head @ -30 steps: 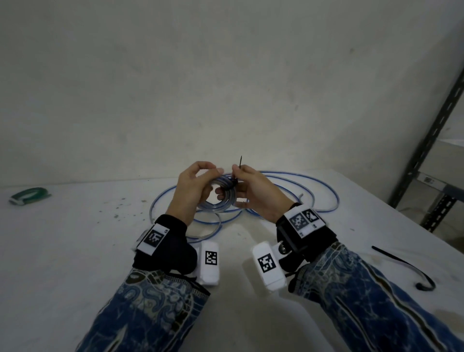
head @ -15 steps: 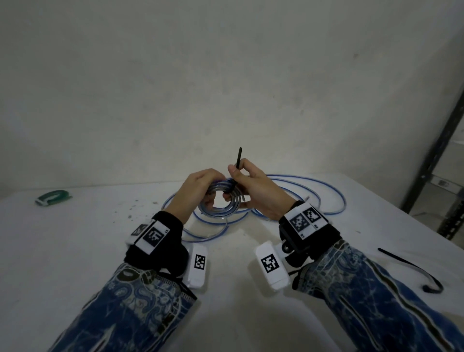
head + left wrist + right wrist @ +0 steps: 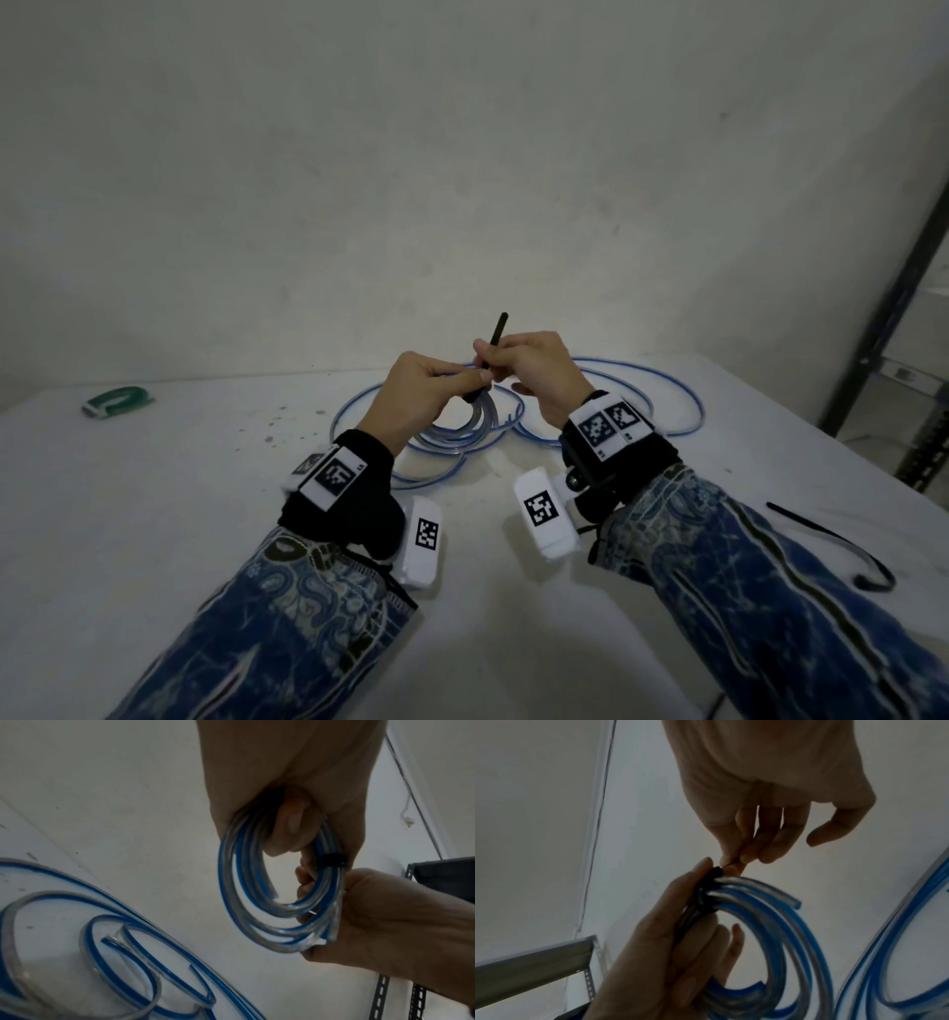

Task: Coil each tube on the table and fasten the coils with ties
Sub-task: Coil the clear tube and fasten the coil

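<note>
A small coil of clear tube with a blue stripe (image 3: 470, 429) hangs above the white table (image 3: 154, 514). My left hand (image 3: 462, 383) grips its top, fingers curled through the loops (image 3: 287, 825). A black tie (image 3: 331, 860) is wrapped round the bundle beside that grip. My right hand (image 3: 488, 357) pinches the tie's tail (image 3: 498, 334), which sticks upward; in the right wrist view the pinch (image 3: 727, 863) sits just above the tie's loop (image 3: 709, 882). One cut end of the coil (image 3: 795, 903) juts free.
A long blue-striped tube (image 3: 652, 395) sprawls in loose loops on the table behind my hands. At the far left lies a small green coil (image 3: 118, 402). A spare black tie (image 3: 832, 545) rests at the right. A metal shelf frame (image 3: 873, 334) stands past the table's right edge.
My right hand has drawn the tie's tail upward, so more of it shows above my fingers. Both hands and the coil have risen slightly.
</note>
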